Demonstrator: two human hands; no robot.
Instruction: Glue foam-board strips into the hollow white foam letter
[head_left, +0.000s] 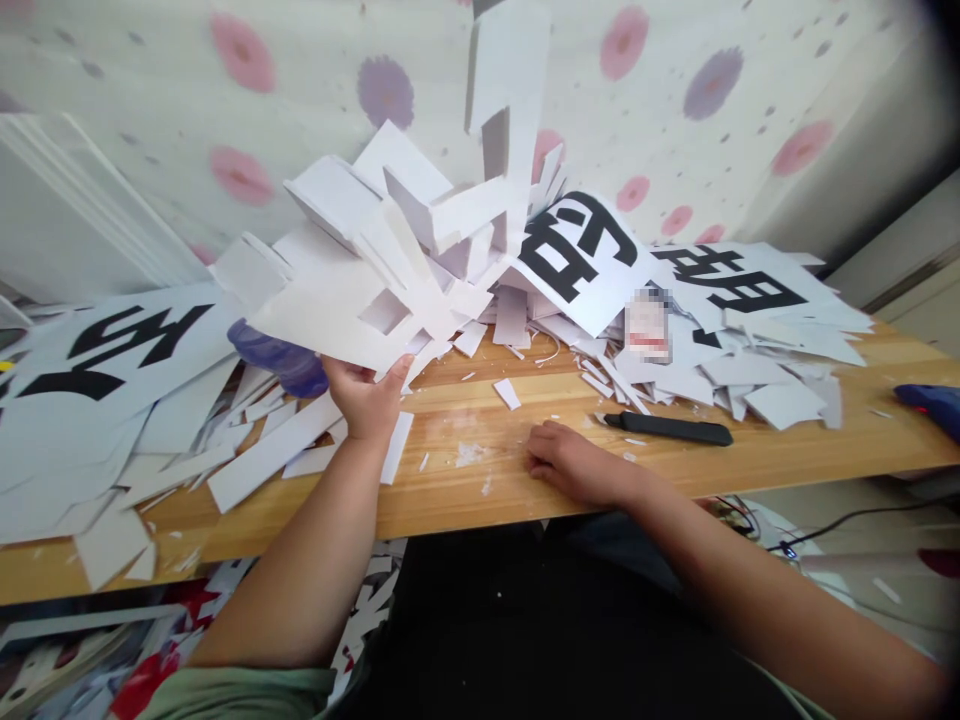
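Note:
My left hand grips the lower edge of a large white foam board cut-out, thumb on the near face. The cut-out is raised and tilted above the table, with cut gaps through it and a tall strip reaching upward. Resting on the table, my right hand has its fingers curled in, with no object showing in them. Just beyond it lies a black utility knife, its blade end towards the hand. Small white scraps are scattered on the wood between my hands.
White sheets with black characters lie on the left, centre and right. Foam offcuts pile around them. A blue-purple object sits behind my left hand. White boards lean at the left, against a flowered curtain.

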